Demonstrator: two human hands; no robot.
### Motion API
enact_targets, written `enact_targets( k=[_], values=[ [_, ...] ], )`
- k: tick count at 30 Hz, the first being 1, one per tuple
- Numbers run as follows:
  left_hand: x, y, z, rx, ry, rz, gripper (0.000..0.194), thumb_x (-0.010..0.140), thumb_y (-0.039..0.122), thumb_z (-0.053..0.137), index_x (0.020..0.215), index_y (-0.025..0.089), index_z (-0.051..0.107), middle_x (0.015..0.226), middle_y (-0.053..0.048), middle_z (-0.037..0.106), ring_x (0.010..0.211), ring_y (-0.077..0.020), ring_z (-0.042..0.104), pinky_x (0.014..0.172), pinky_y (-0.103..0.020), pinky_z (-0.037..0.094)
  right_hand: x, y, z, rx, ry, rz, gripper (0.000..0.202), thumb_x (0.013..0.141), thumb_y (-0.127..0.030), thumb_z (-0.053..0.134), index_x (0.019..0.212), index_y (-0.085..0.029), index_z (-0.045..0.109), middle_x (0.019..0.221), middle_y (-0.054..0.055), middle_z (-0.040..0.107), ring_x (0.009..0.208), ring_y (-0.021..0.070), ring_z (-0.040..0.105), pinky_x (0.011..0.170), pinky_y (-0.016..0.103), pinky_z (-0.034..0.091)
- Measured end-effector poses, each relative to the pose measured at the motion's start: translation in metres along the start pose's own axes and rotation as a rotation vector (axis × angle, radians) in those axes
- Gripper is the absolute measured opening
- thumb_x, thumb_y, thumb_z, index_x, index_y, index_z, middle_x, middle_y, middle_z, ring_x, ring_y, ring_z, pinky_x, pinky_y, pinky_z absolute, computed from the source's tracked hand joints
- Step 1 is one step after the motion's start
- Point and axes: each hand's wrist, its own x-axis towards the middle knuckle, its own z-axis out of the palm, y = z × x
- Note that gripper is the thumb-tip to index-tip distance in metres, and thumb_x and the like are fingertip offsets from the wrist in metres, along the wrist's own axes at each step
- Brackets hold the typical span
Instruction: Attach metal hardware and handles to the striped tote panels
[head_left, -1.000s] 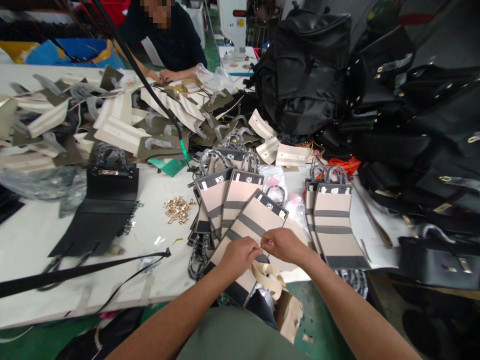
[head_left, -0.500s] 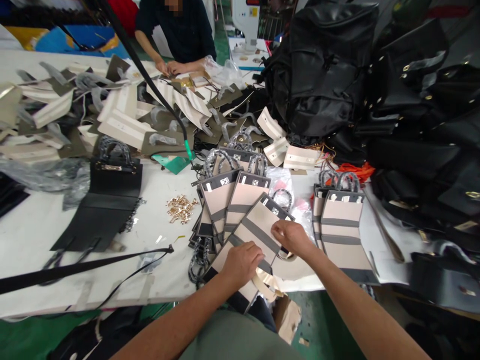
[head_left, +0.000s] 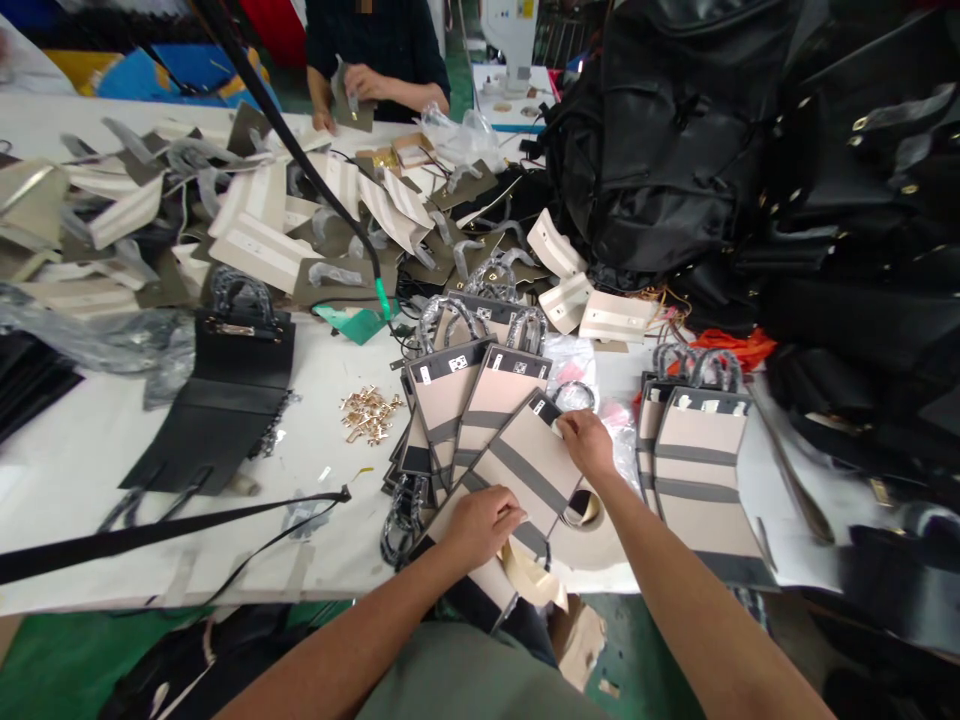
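Note:
A beige and dark-striped bag panel (head_left: 529, 455) lies slanted on top of a fanned pile of similar panels. My left hand (head_left: 487, 522) is at its lower left part, fingers curled, with a strip of cream tape (head_left: 534, 578) hanging from under the fingertips. At the panel's dark upper end, my right hand (head_left: 587, 440) is pinched on a small white piece beside the black handle loop. A tape roll (head_left: 592, 525) lies partly under the panel's right edge. Other striped panels (head_left: 442, 385) with wrapped handles spread behind.
Gold fittings (head_left: 370, 415) lie left of the pile. A black bag (head_left: 236, 385) is at left, more striped panels (head_left: 701, 450) at right. Black bags (head_left: 675, 130) are heaped at back right. Across the table, a person (head_left: 379, 60) holds an olive piece. A black strap hangs overhead.
My right hand has shifted slightly up toward the panel's dark end, and the tape roll now shows more. The person opposite has raised an olive piece. The view has shifted slightly.

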Motion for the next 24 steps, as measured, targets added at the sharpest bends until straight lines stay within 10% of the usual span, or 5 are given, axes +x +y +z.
enact_targets(
  k=[6,14,20,24],
  values=[
    [0.003,0.004,-0.002,-0.100,0.008,-0.078,0.022,0.087,0.039,0.064,0.076,0.020,0.066,0.073,-0.001,0.067,0.071,-0.0166,0.060,0.066,-0.027,0.040,-0.012,0.001,0.013,0.028,0.164,0.020,0.045,0.090,-0.044,0.055,0.125,-0.017,0.063,0.099,0.010,0.066,0.093,0.0255,0.057,0.092,0.042,0.045],
    [-0.001,0.017,-0.007,-0.652,0.084,-0.183,0.046,0.083,0.057,0.068,0.064,0.020,0.050,0.059,0.005,0.051,0.057,-0.0113,0.048,0.059,-0.024,0.038,-0.030,-0.024,-0.010,0.173,0.243,0.028,0.048,0.095,-0.046,0.048,0.127,-0.014,0.063,0.105,0.014,0.066,0.096,0.0253,0.060,0.095,0.043,0.048],
    [-0.004,0.032,-0.014,-0.656,0.256,-0.201,0.049,0.083,0.062,0.068,0.064,0.019,0.053,0.061,0.004,0.053,0.061,-0.0126,0.050,0.062,-0.025,0.041,-0.118,-0.092,-0.024,0.742,-0.390,0.099,0.038,0.085,-0.055,0.069,0.102,-0.021,0.072,0.086,0.003,0.070,0.077,0.0191,0.063,0.072,0.031,0.050],
    [-0.006,0.037,-0.016,-0.623,0.284,-0.156,0.046,0.084,0.060,0.068,0.067,0.018,0.057,0.064,0.002,0.058,0.065,-0.0143,0.055,0.065,-0.026,0.045,-0.150,-0.118,-0.012,0.822,-0.283,0.265,0.039,0.080,-0.057,0.073,0.076,-0.020,0.065,0.065,-0.002,0.059,0.059,0.0135,0.050,0.058,0.027,0.040]
  ],
)
